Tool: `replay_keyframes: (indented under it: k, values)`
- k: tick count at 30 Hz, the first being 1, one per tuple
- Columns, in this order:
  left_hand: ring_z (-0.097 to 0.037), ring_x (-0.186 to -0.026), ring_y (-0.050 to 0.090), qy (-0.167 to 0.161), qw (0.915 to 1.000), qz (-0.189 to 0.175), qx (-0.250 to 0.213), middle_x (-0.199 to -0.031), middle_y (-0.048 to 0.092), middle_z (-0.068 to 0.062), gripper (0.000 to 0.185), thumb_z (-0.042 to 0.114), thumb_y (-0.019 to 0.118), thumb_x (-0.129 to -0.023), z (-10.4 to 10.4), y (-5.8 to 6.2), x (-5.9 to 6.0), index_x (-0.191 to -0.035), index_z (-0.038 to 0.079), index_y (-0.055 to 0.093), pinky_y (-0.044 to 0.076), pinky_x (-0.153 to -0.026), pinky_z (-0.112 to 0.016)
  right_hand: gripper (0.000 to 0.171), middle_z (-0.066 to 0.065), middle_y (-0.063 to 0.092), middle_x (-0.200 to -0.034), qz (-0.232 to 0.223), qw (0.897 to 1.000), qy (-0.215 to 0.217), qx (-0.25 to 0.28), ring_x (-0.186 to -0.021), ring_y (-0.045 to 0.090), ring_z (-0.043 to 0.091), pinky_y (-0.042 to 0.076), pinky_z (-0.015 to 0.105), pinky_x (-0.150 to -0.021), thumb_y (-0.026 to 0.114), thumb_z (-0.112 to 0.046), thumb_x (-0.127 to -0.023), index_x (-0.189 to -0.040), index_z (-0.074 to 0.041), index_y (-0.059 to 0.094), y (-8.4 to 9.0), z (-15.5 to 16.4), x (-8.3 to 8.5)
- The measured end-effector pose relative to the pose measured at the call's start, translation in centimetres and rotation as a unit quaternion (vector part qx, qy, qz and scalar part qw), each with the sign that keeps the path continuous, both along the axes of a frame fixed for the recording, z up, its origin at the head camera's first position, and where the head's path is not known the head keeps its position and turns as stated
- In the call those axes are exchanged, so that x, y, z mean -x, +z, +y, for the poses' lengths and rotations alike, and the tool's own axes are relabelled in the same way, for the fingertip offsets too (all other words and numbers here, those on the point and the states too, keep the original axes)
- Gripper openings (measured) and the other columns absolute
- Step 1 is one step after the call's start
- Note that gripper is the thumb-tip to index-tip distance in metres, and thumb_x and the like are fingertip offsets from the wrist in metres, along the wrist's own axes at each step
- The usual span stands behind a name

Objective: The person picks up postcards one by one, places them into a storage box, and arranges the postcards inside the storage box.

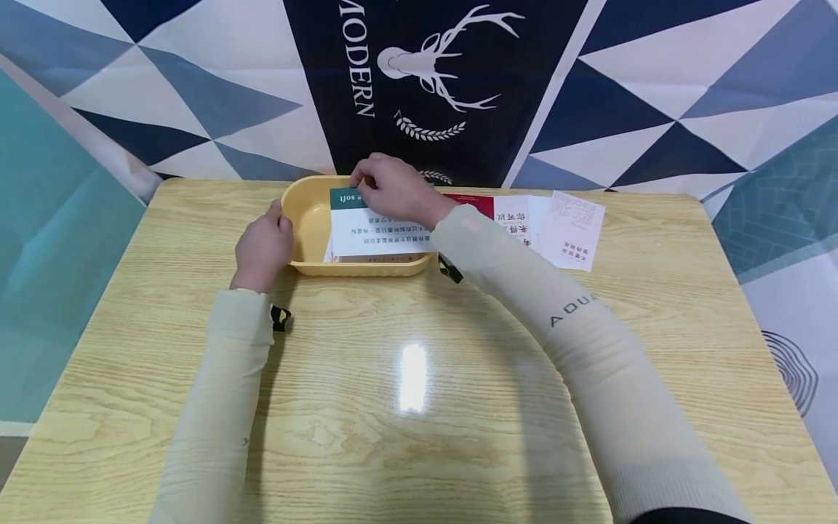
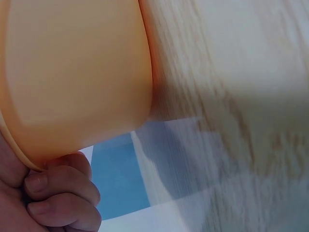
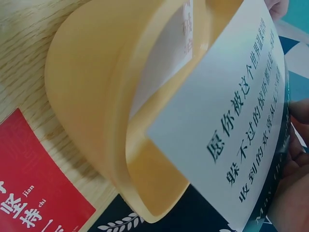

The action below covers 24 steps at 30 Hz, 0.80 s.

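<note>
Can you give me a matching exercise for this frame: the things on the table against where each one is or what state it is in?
Things:
1. tub
2. teal card
3. red card
4. pink card

Places or states:
A. flat on the table, farthest right
B. pinched by the right hand over the tub
C. gripped at its rim by the left hand
D. on the table beside the tub, partly hidden by the right wrist

Pairs: 1-C, 2-B, 3-D, 4-A
</note>
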<state>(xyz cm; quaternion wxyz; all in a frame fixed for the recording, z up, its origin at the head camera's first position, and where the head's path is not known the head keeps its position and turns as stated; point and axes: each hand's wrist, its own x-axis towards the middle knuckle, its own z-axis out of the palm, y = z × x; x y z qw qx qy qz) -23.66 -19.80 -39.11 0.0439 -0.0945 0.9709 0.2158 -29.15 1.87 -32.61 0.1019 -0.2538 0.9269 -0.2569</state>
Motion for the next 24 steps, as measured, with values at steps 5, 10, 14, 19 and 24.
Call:
replay_keyframes:
  k: [5, 10, 14, 19, 24]
  values:
    - [-0.042, -0.094, 0.058, 0.001, 1.0000, 0.002, 0.000, -0.114, 0.058, -0.028, 0.049, 0.026, 0.021, -0.100, -0.06, -0.01, -0.02, -0.147, 0.010, 0.029, 0.045, -0.073, -0.053, 0.028, 0.000, 0.049, -0.099, 0.010, 1.000, -0.001, -0.007, -0.092, 0.047, 0.014, 0.036, 0.023, -0.080, 0.044, -0.023, -0.096, -0.116, -0.017, 0.062, -0.04, -0.33, -0.03]
    - [-0.042, -0.096, 0.058, 0.006, 1.0000, 0.002, 0.000, -0.116, 0.058, -0.028, 0.049, 0.026, 0.021, -0.100, -0.06, 0.03, -0.04, -0.146, 0.011, 0.029, 0.045, -0.075, -0.053, 0.029, 0.000, 0.048, -0.100, 0.012, 1.000, -0.003, -0.008, -0.093, 0.046, 0.013, 0.036, 0.023, -0.081, 0.043, -0.024, -0.097, -0.118, -0.019, 0.062, -0.14, -0.59, -0.07]
    - [-0.040, -0.094, 0.058, 0.007, 1.0000, -0.001, -0.001, -0.115, 0.058, -0.028, 0.049, 0.026, 0.021, -0.101, 0.02, 0.08, -0.04, -0.146, 0.011, 0.030, 0.045, -0.074, -0.053, 0.029, -0.001, 0.048, -0.101, 0.011, 1.000, -0.004, -0.006, -0.093, 0.047, 0.013, 0.037, 0.022, -0.081, 0.042, -0.025, -0.097, -0.118, -0.019, 0.061, -0.28, -0.67, -0.12]
    - [-0.040, -0.095, 0.058, 0.009, 1.0000, -0.003, 0.002, -0.117, 0.058, -0.027, 0.049, 0.026, 0.021, -0.101, 0.11, 0.07, 0.02, -0.147, 0.011, 0.028, 0.045, -0.075, -0.052, 0.029, -0.001, 0.048, -0.100, 0.010, 1.000, -0.002, -0.004, -0.093, 0.047, 0.013, 0.037, 0.023, -0.081, 0.043, -0.025, -0.097, -0.118, -0.019, 0.061, -0.49, -0.69, -0.12]
    - [-0.039, -0.094, 0.058, 0.010, 0.9999, -0.003, 0.003, -0.116, 0.058, -0.027, 0.049, 0.027, 0.021, -0.101, 0.14, 0.02, 0.06, -0.148, 0.012, 0.028, 0.045, -0.073, -0.051, 0.029, -0.001, 0.048, -0.100, 0.005, 1.000, 0.003, -0.008, -0.093, 0.047, 0.012, 0.037, 0.023, -0.081, 0.043, -0.025, -0.097, -0.119, -0.020, 0.060, -0.88, -0.72, -0.01]
